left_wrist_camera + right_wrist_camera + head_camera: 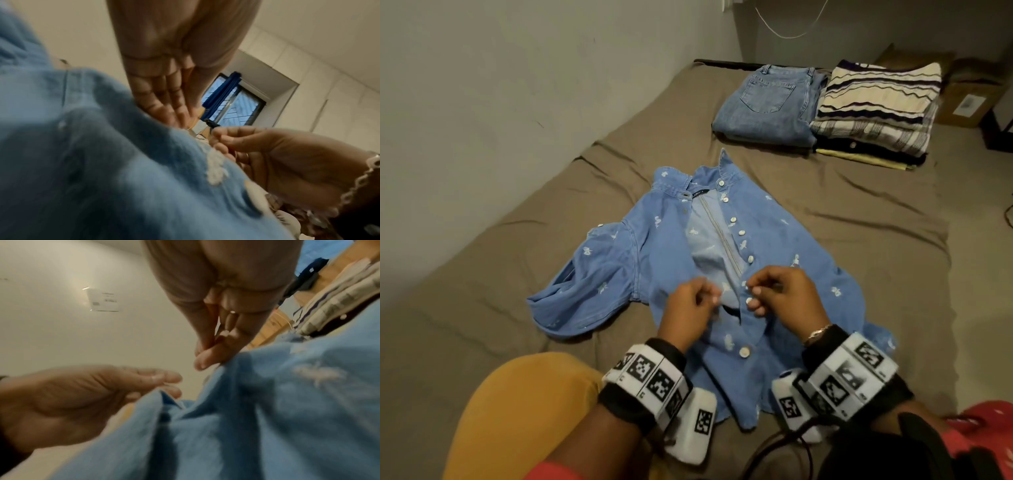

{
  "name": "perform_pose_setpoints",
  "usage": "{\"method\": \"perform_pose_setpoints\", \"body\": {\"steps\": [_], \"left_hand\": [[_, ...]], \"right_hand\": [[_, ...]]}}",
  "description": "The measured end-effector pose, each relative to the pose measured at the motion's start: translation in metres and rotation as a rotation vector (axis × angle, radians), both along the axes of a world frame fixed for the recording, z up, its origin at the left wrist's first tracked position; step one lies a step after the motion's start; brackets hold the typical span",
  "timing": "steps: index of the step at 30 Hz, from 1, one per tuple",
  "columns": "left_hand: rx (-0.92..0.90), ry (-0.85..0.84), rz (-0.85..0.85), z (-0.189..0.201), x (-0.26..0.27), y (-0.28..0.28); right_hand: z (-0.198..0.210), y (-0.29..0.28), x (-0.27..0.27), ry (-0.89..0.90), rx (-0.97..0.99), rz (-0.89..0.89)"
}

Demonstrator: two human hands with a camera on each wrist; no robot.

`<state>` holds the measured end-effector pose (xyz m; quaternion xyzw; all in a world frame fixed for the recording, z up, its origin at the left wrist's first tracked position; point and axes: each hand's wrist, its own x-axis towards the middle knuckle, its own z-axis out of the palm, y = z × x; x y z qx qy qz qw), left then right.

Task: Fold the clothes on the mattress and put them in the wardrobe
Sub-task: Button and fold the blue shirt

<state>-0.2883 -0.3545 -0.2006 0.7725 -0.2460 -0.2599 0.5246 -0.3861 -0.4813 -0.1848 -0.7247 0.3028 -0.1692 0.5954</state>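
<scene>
A blue denim shirt (664, 246) with white buttons and small white motifs lies front-up on the brown mattress (859, 222), its upper placket open and its left sleeve bunched out to the side. Both hands meet at the placket's lower middle. My left hand (695, 308) pinches the buttonhole edge. My right hand (780, 291) pinches the button edge around a white button. In the left wrist view the left hand's fingers (164, 100) dip behind the shirt (102, 162). In the right wrist view the right hand (222, 337) nips the shirt (267, 410).
Folded jeans (767, 102) and a stack of folded striped and checked clothes (876, 109) sit at the mattress's far end. A cardboard box (969, 99) stands beyond them. The wall runs along the left. My yellow-clad knee (517, 411) rests at the near edge.
</scene>
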Motion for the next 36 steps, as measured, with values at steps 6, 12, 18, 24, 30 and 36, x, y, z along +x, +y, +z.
{"method": "perform_pose_setpoints", "body": {"steps": [6,12,18,24,30,36], "left_hand": [[0.156,0.115,0.228,-0.027,-0.008,0.014],[0.391,-0.212,0.07,-0.034,-0.016,0.002],[0.646,-0.413,0.062,-0.024,-0.027,-0.008],[0.56,-0.342,0.058,-0.018,-0.021,-0.001],[-0.169,0.201,0.281,0.005,-0.021,0.014],[-0.308,0.274,0.297,0.015,-0.024,0.013]], "right_hand": [[-0.028,0.012,0.003,0.404,-0.561,0.076],[-0.029,0.016,0.001,0.52,-0.74,0.116],[-0.026,0.016,0.003,0.344,-0.548,0.076],[-0.021,0.014,0.004,0.176,-0.155,0.055],[-0.002,0.025,0.004,0.011,-0.115,0.059],[0.008,0.038,-0.001,-0.082,-0.256,0.031]]}}
